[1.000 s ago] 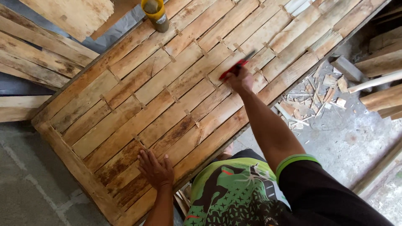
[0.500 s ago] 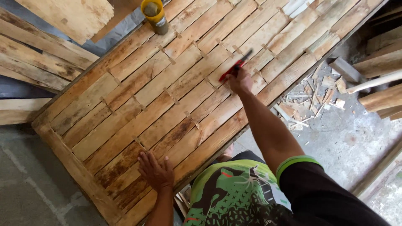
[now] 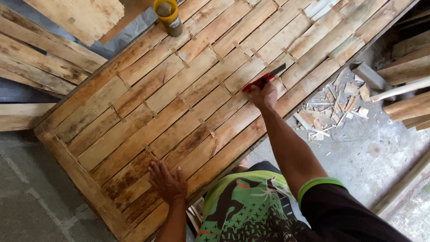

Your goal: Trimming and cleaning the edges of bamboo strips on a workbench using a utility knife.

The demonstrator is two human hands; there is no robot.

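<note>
Scraper (image 3: 264, 78) with a red handle and dark blade lies against the far right of the slatted wooden panel (image 3: 148, 112), gripped by the right hand (image 3: 263, 95). Left hand (image 3: 168, 181) presses flat, fingers spread, on the near edge. Yellow can (image 3: 168, 15) stands far off; wood scraps (image 3: 331, 105) litter the floor at right.

I see my right hand (image 3: 264, 95) gripping a red-handled scraper (image 3: 264, 79), blade against the slatted wooden panel (image 3: 134, 134). My left hand (image 3: 168, 181) lies flat, fingers spread, on the panel's near edge. A yellow can (image 3: 168, 15) stands at the far edge.
</note>
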